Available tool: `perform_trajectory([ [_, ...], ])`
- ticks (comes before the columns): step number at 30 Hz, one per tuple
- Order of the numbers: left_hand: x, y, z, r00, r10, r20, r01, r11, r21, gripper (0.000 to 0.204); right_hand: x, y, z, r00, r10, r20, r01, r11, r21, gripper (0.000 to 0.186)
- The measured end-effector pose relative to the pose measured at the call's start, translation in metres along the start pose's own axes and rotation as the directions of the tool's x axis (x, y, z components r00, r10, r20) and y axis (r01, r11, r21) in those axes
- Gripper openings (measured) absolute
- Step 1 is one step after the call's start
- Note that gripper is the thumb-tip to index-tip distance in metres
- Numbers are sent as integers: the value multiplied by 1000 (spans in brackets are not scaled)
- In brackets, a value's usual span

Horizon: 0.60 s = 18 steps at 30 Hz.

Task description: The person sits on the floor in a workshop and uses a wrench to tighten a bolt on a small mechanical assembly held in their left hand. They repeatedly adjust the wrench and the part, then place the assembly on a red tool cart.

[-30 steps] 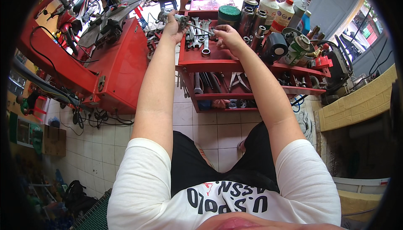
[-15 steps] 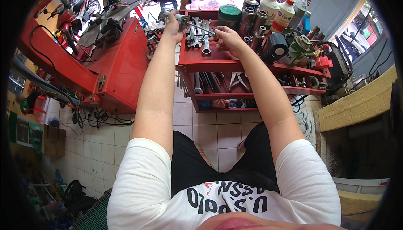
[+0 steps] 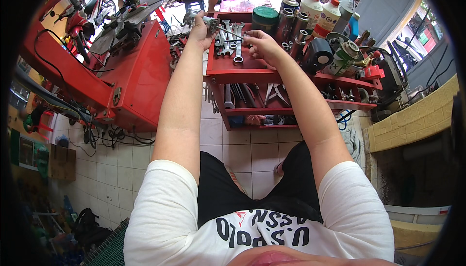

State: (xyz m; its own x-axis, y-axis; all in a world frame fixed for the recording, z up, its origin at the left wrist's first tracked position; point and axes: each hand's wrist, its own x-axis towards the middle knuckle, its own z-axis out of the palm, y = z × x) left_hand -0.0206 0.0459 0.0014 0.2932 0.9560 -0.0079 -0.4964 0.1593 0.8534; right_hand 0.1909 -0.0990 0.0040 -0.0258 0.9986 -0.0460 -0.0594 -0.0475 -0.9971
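Left hand (image 3: 198, 34) grips silver-grey rounded metal part (image 3: 210, 21); right hand (image 3: 264, 48) pinches slim grey metal rod (image 3: 230, 34) apparently meeting it, work seemingly unfinished.

White T-shirt (image 3: 204, 249) across bottom centre of frame, cloth plain apart from chest print. Short sleeves: left sleeve (image 3: 165, 193) at lower left, right sleeve (image 3: 347, 198) at lower right, both loose, softly creased, hems above elbows. Chest lettering (image 3: 286, 237) bold, black, upside down in frame, two rows; small red line emblem (image 3: 239, 216) beside upper row. Black legwear (image 3: 303, 188) at lower centre, matte, unpatterned. Forearms bare; left hand (image 3: 199, 32) and right hand (image 3: 264, 48) bare, upper centre.
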Motion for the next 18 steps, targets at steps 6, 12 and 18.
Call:
perform_trajectory([
  [6, 0, 0, 1, 1000, 3, 9, -3, 1000, -11, 49, 0, -2, -6, 999, 33, 43, -36, 997, 65, 46],
  [12, -6, 1, 7, 1000, 7, -6, -7, 1000, -6, 50, -2, 0, -2, 999, -43, -21, 41, 996, -85, 37],
  [18, -5, 2, 1, 1000, 10, 4, -10, 1000, 1, 50, -7, -4, 4, 999, 49, -21, -48, 998, 46, 43],
])
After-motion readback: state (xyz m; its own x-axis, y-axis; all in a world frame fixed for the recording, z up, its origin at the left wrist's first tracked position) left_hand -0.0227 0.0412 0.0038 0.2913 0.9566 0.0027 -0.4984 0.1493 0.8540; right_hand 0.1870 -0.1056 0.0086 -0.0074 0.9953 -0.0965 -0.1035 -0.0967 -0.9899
